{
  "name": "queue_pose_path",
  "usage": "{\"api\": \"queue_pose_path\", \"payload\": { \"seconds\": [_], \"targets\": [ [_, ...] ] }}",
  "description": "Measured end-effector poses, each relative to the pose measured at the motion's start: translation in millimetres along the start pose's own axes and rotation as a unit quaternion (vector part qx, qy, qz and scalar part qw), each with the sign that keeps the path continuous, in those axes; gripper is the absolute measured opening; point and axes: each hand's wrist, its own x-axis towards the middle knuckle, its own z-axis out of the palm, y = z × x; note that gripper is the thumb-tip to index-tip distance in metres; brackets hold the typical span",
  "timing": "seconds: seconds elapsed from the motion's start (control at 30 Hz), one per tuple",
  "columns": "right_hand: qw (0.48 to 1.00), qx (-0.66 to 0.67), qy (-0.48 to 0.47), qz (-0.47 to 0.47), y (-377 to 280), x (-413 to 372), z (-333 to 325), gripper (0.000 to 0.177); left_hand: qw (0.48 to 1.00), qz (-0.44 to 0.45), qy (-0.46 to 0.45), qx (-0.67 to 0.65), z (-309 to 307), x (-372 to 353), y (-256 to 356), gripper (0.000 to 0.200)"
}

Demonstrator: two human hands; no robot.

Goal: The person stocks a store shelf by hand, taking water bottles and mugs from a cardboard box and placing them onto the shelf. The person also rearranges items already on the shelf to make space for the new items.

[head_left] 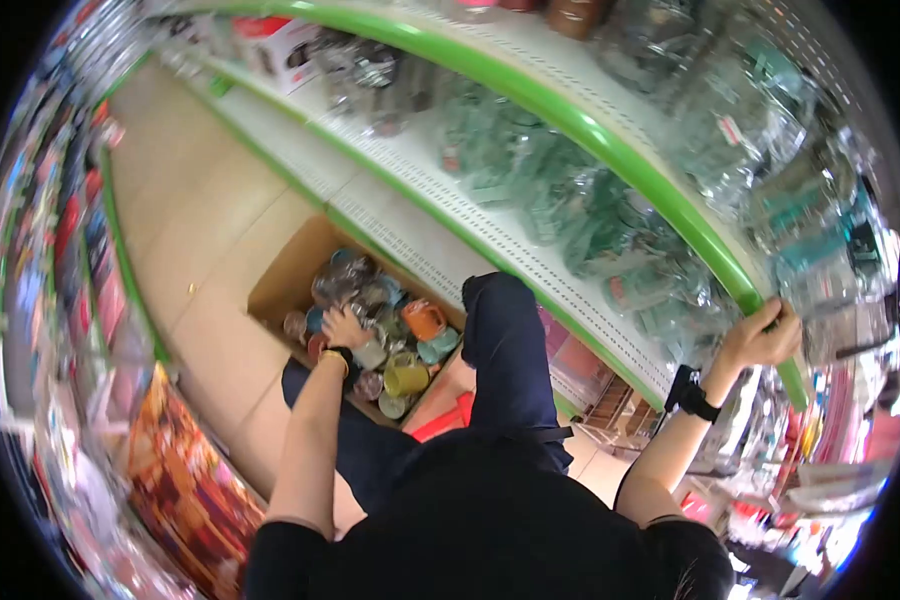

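Note:
My left hand reaches down into a cardboard box on the floor, its fingers spread over the glassware inside. Close to its fingertips are a whitish glass cup and clear plastic-wrapped pieces. An orange mug and a yellow mug lie in the same box, to the right of the hand. Up at the right, my right hand has its fingers wrapped round the green shelf edge, beside bagged glassware.
White shelves hold bagged greenish glasses. Clear jars and blue-tinted glassware stand on the upper shelf. My bent knee is between box and shelves. A tiled aisle floor runs left, bordered by packed shelves.

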Motion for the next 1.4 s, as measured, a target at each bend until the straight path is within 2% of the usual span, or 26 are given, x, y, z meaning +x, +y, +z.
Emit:
{"api": "queue_pose_path", "payload": {
  "seconds": [0.13,0.2,0.27,0.33,0.4,0.47,0.63,0.7,0.73,0.77,0.8,0.87,0.9,0.93,0.97,1.0,1.07,1.1,1.2,1.3,1.4],
  "targets": [
    [0.999,-0.015,0.013,0.035,-8,1,-1,0.02,1.0,-0.01,0.009,0.017,1,-3,12,0.116],
    [0.999,0.002,-0.007,0.054,-10,2,-1,0.018,0.999,-0.004,-0.041,0.024,-22,-8,16,0.119],
    [0.997,-0.015,0.004,0.078,-13,1,-1,0.017,0.999,0.002,-0.05,0.006,-10,10,6,0.124],
    [0.998,-0.006,-0.012,0.064,-15,4,-2,0.016,0.997,-0.052,-0.045,-0.028,15,26,-3,0.122],
    [0.998,-0.013,-0.004,0.067,-15,5,-3,0.013,0.995,-0.068,-0.049,-0.047,-3,9,9,0.119],
    [0.997,-0.002,-0.013,0.07,-18,6,-3,0.012,0.996,-0.084,0.004,-0.013,10,13,10,0.114],
    [0.997,0.0,-0.017,0.072,-16,5,-3,0.013,0.994,-0.095,-0.042,-0.04,3,8,11,0.102],
    [0.997,0.003,-0.012,0.071,-17,7,-3,0.013,0.985,-0.055,-0.048,-0.154,-2,16,-6,0.085],
    [0.998,0.005,-0.006,0.066,-19,8,-3,0.013,0.985,-0.062,-0.045,-0.154,-12,16,-17,0.085],
    [0.998,0.013,-0.008,0.066,-21,10,-4,0.013,0.922,-0.052,-0.172,-0.342,-44,3,-17,0.077],
    [0.998,0.006,-0.003,0.06,-22,11,-5,0.013,0.807,-0.04,-0.287,-0.514,-76,-20,-13,0.068],
    [0.999,0.011,-0.003,0.052,-20,13,-5,0.013,0.801,-0.037,-0.158,-0.577,-127,-89,12,0.062],
    [0.999,-0.009,-0.001,0.052,-19,12,-4,0.013,0.826,-0.024,-0.148,-0.543,-137,-98,3,0.065],
    [0.998,-0.029,0.001,0.052,-19,9,-4,0.012,0.891,0.015,-0.075,-0.447,-143,-104,-3,0.065],
    [0.999,-0.016,-0.002,0.052,-18,7,-4,0.012,0.918,0.036,-0.047,-0.392,-159,-116,-4,0.063],
    [0.998,-0.017,-0.01,0.064,-16,6,-4,0.012,0.94,0.057,-0.02,-0.335,-170,-132,-8,0.061],
    [0.997,-0.013,-0.016,0.077,-16,5,-4,0.011,0.956,0.121,0.099,-0.248,-173,-135,-37,0.062],
    [0.997,-0.018,-0.009,0.075,-16,6,-4,0.01,0.947,0.103,0.089,-0.292,-201,-159,-28,0.061],
    [0.997,-0.025,-0.002,0.07,-19,9,-6,0.009,0.915,0.199,0.136,-0.323,-273,-195,-24,0.057],
    [0.998,-0.017,-0.011,0.065,-14,10,-9,0.008,0.848,0.314,0.191,-0.381,-344,-214,-20,0.06],
    [0.997,0.009,-0.02,0.073,-17,8,-9,0.008,0.799,0.379,0.27,-0.381,-415,-261,31,0.058]
  ]
}}
